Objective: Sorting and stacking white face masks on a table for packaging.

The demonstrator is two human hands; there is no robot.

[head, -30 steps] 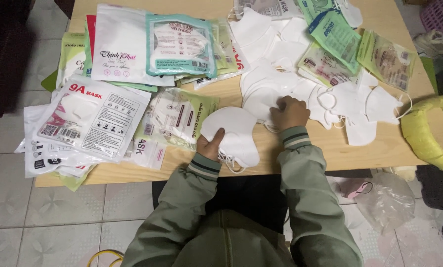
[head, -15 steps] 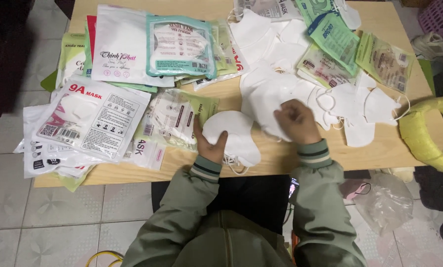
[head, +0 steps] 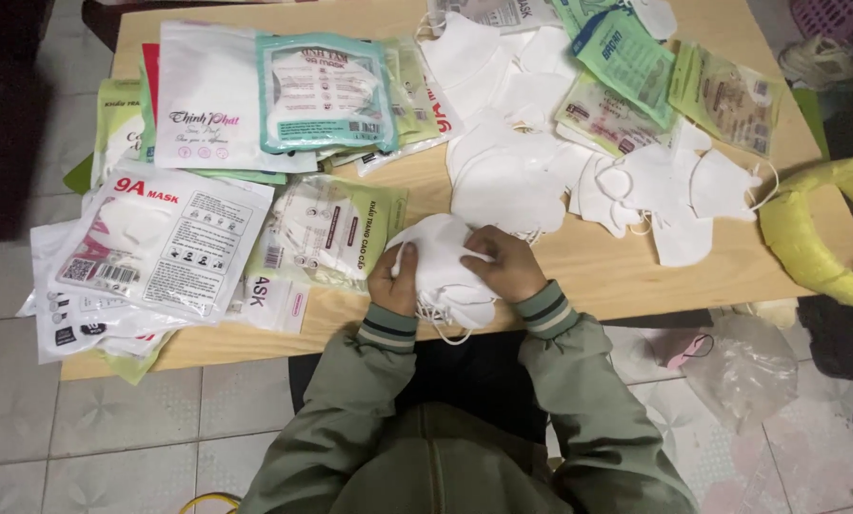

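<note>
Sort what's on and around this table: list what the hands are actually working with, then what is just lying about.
In hand:
- small stack of white fabric face masks, gripped by the left hand and right hand

Lying about:
- loose pile of white masks
- printed plastic mask packets at left
- green mask packets at top right
- crumpled clear plastic bag on the floor
- yellow curved object

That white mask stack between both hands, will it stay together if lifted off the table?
Probably not neatly: the mask stack looks soft and loosely layered, so it may fan apart. Ear loops dangle below it and could snag. Likely very light; both hands, left and right, grip its sides.
</note>
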